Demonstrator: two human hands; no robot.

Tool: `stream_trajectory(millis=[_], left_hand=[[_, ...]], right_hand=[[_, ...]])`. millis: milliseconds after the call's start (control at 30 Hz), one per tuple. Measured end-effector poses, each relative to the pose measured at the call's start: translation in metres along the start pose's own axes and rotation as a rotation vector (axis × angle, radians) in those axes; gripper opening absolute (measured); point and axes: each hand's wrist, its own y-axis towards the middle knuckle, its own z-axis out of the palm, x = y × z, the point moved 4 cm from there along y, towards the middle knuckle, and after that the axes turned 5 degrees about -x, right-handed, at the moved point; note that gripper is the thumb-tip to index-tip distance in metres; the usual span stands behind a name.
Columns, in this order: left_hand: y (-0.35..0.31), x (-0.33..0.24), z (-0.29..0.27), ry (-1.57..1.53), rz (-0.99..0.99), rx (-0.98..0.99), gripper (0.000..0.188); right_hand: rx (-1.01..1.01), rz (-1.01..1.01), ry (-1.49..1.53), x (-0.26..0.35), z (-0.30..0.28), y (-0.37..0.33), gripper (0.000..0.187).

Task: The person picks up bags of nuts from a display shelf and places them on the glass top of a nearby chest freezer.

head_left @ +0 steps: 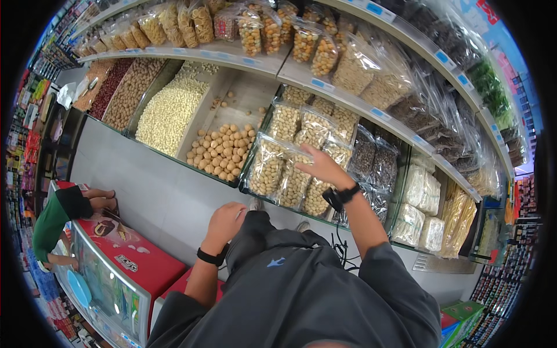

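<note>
My right hand (326, 168) reaches over a bin of clear bags filled with pale, beige nuts in shells. Its thumb and fingers meet the loose plastic top of a front bag of nuts (268, 168), pinching it. That bag lies among several similar bags, such as another bag of nuts (316, 129) just behind. Low beside my leg is my left hand (225, 223), its fingers loosely curled together with nothing visible in them; it touches no goods. Each wrist wears a dark band.
Left of the bags are bins of loose round brown-shelled nuts (220, 151) and cream kernels (172, 110). Dark-filled bags (374, 153) and white packs (418, 200) lie to the right. A shelf edge (325, 87) overhangs the bins. A person in green (52, 223) leans over a red-sided freezer (130, 249).
</note>
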Motion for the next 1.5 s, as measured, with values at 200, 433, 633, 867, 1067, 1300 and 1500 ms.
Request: stream_trajectory(millis=[200,433,633,867,1067,1300,1500], left_hand=[[0.046,0.063,-0.048,-0.009,0.080,0.028,0.010],[0.092,0.115,-0.045,-0.164,0.041,0.127,0.014],[0.124,0.153,0.010,-0.580,-0.171,0.371,0.060],[0.144,0.107,0.028,-0.653,-0.010,0.570,0.102],[0.136,0.092,0.042,-0.760,0.051,0.613,0.074],[0.134,0.079,0.040,-0.676,0.172,0.607,0.069],[0.125,0.100,0.034,-0.771,-0.001,0.635,0.065]], right_hand=[[-0.067,0.156,-0.235,0.001,0.048,0.116,0.105],[-0.032,0.197,-0.272,0.004,0.071,0.117,0.096],[-0.099,0.144,-0.184,0.030,0.081,0.088,0.092],[-0.134,0.201,-0.241,0.095,0.074,0.046,0.072],[-0.305,0.044,-0.208,0.128,0.069,0.015,0.058],[-0.353,0.030,-0.241,0.116,0.069,0.006,0.048],[-0.171,0.135,-0.186,0.131,0.066,0.041,0.057]])
